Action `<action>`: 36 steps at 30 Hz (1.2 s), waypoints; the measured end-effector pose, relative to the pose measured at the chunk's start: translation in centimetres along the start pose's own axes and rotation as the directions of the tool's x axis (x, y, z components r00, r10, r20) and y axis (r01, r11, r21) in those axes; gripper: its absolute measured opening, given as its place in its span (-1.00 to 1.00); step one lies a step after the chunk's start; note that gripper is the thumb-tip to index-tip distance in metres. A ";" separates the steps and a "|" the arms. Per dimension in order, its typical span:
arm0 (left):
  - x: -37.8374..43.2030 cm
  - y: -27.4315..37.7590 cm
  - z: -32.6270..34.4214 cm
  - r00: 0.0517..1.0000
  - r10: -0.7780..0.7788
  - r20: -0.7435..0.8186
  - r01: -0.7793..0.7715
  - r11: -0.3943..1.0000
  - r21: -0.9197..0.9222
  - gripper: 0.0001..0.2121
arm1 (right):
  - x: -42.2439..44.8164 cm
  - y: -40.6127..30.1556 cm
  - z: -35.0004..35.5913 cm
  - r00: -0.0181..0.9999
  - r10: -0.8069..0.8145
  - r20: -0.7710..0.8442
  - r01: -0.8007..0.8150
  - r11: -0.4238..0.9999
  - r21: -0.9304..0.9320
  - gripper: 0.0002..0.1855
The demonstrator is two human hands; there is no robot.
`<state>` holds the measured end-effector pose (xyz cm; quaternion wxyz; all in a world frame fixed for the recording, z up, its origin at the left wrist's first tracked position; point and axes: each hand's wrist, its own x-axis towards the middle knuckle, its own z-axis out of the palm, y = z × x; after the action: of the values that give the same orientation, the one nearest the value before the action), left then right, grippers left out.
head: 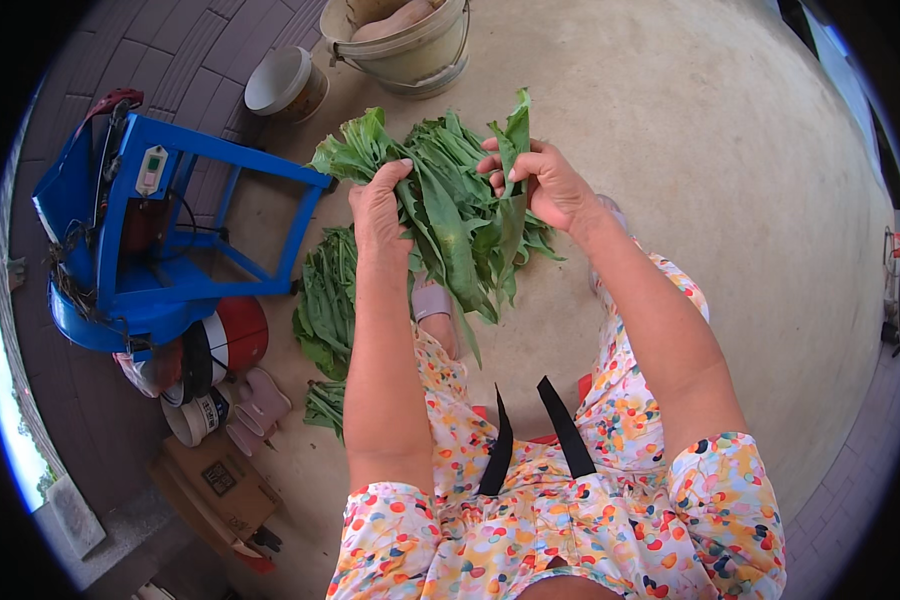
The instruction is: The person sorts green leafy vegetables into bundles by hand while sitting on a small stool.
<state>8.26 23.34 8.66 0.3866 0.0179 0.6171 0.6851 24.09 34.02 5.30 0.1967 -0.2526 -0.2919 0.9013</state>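
My left hand (381,202) grips a bunch of long green leaves (442,217), its thumb lying across their stem side. Their tips hang down toward my feet. To the right, my right hand (544,180) pinches a single broad leaf (511,202) between thumb and fingers, held roughly upright. Beneath both hands a heap of leafy greens (450,142) lies on the concrete floor, partly hidden by the held leaves. Left of my left forearm is another pile of greens (326,300), with a smaller bundle (325,405) just nearer to me.
A blue metal-framed machine (195,217) with a switch stands at left. Beyond the greens are a white tub (285,82) and a large bucket (412,60) holding a pale, elongated object. Pink boots (261,409) and a cardboard box (221,487) sit at lower left.
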 end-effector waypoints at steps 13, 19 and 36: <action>0.1 0.2 -1.2 0.981 -0.016 0.193 0.009 0.999 0.036 -0.84 | 0.0 -0.2 -0.5 0.995 0.011 0.101 -0.020 0.996 0.089 -0.50; -0.6 -0.2 -0.1 0.968 0.017 0.252 -0.053 0.989 0.138 -0.84 | 0.2 -0.1 -0.1 1.000 0.010 0.030 -0.012 0.998 0.054 -0.58; -1.8 -3.4 2.9 0.934 0.083 0.348 -0.149 0.974 0.169 -0.82 | 0.3 0.5 1.5 0.996 -0.026 -0.087 0.024 0.999 -0.030 -0.72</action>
<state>12.68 24.50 7.28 0.4422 0.2094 0.6024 0.6306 22.91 33.13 5.95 0.2169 -0.2910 -0.2991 0.8825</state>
